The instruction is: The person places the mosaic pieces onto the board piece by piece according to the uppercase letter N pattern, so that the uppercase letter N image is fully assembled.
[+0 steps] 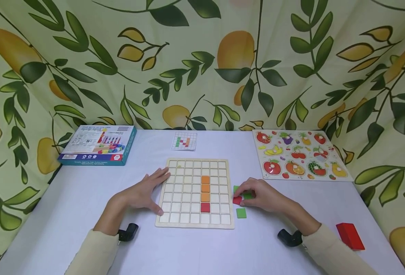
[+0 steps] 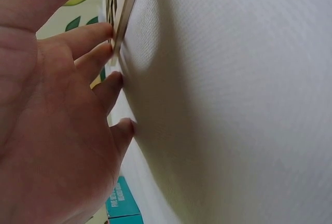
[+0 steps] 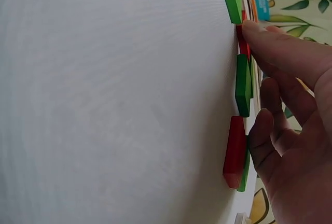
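A wooden grid board [image 1: 184, 218] lies mid-table, with three orange squares [image 1: 205, 188] in a column and a red square [image 1: 205, 207] directly below them. My left hand [image 1: 141, 193] rests with spread fingers on the board's left edge; in the left wrist view that hand [image 2: 57, 110] shows its palm beside the board's side. Right of the board, my right hand [image 1: 262, 194] pinches a red tile [image 1: 237, 200] between thumb and fingers. Green tiles [image 1: 241, 213] lie around it. The right wrist view has the hand [image 3: 290, 115] at the red tile [image 3: 243, 42], near green tiles [image 3: 242, 86] and another red piece [image 3: 235, 151].
A small pattern card [image 1: 184, 141] lies behind the board. At the back left is a boxed set [image 1: 97, 145], at the back right a fruit puzzle board [image 1: 300, 154]. A red block [image 1: 350, 236] stands at the right. Patterned cloth hangs behind the table.
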{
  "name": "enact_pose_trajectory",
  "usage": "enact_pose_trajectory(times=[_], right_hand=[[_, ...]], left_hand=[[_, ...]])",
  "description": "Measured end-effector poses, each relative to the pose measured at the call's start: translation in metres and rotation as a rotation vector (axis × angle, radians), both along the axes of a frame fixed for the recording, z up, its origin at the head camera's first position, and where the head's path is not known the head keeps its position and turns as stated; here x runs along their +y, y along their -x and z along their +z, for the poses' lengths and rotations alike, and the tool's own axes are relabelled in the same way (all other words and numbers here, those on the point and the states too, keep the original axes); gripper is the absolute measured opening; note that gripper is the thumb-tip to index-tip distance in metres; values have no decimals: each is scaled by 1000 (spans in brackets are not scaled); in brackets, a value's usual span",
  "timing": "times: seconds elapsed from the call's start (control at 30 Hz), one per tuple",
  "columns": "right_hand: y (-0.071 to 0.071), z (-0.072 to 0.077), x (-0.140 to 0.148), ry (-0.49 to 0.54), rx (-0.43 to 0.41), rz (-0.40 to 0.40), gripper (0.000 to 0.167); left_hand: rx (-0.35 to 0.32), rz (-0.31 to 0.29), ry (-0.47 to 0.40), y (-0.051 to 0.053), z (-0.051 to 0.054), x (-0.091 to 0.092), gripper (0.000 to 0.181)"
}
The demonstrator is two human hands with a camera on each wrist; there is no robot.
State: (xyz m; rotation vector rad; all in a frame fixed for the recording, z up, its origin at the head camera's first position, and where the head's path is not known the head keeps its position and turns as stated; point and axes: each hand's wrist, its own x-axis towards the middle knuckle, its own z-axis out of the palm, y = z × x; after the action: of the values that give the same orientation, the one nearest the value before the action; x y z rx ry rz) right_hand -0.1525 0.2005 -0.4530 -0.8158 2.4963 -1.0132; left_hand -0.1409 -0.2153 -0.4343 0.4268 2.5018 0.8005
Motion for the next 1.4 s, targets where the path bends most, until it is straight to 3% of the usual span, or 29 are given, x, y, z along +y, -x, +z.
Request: enact_pose_trajectory(times=[0.33, 0.67, 0.83, 1.4], right_hand=[[2, 0, -6, -18, -7, 31, 26], [4, -2, -14, -35, 13, 72, 21], [-2, -3, -12, -43, 2, 56, 20], [2, 8, -5, -29, 33, 79, 20]], left_hand=[[14, 0, 7, -3, 2, -5, 124], [13, 19, -2, -8, -2, -8, 124], [11, 19, -5, -9, -4, -5, 125], [32, 16, 5, -2, 1, 2, 125]])
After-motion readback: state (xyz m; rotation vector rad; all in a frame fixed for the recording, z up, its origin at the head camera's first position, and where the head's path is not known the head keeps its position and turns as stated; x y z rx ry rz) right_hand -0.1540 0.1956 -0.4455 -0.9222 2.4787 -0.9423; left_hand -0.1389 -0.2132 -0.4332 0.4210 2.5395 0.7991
